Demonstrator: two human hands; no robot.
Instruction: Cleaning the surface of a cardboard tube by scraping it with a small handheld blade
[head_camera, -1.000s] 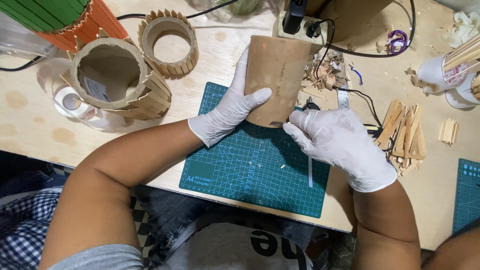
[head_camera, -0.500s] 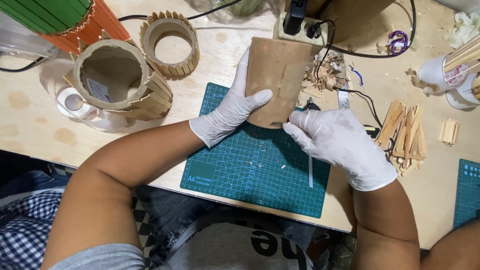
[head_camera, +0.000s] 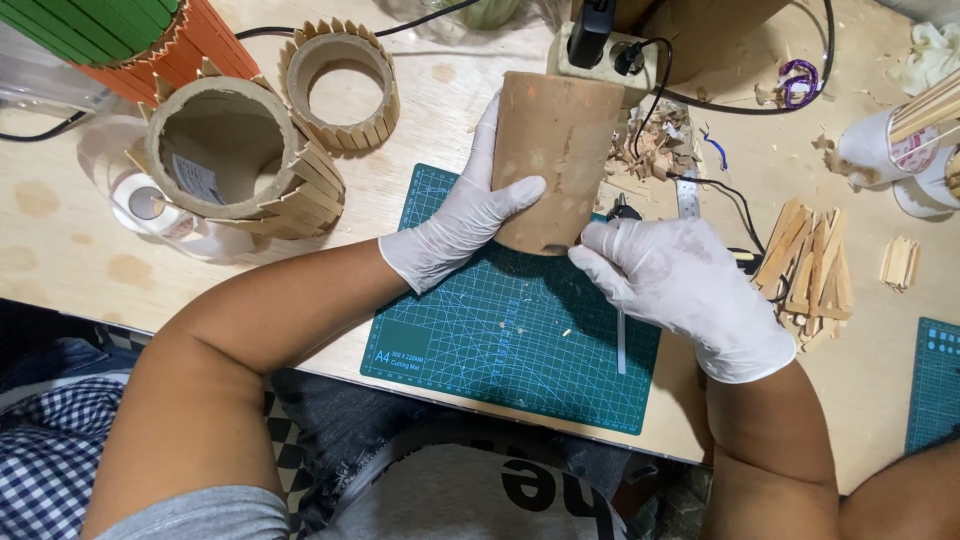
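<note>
A plain brown cardboard cylinder (head_camera: 556, 150) stands at the far edge of the green gridded cutting mat (head_camera: 500, 330), its lower end over the mat. The left hand (head_camera: 462, 225), in a white glove, wraps around the cylinder's left side, thumb pressed across its front. The right hand (head_camera: 680, 285), also gloved in white, is closed beside the cylinder's lower right edge, fingertips touching it and pinching a thin pale stick (head_camera: 620, 345) that runs down over the mat.

Right of the mat lies a loose pile of flat wooden sticks (head_camera: 810, 265). Just beyond the cylinder sits a heap of wood shavings (head_camera: 650, 145) and a white power strip (head_camera: 615, 60) with black cables. Left of the mat stands a cardboard tube clad in pointed wooden slats (head_camera: 230, 160), with a smaller slatted wooden ring (head_camera: 340, 90) behind it.
</note>
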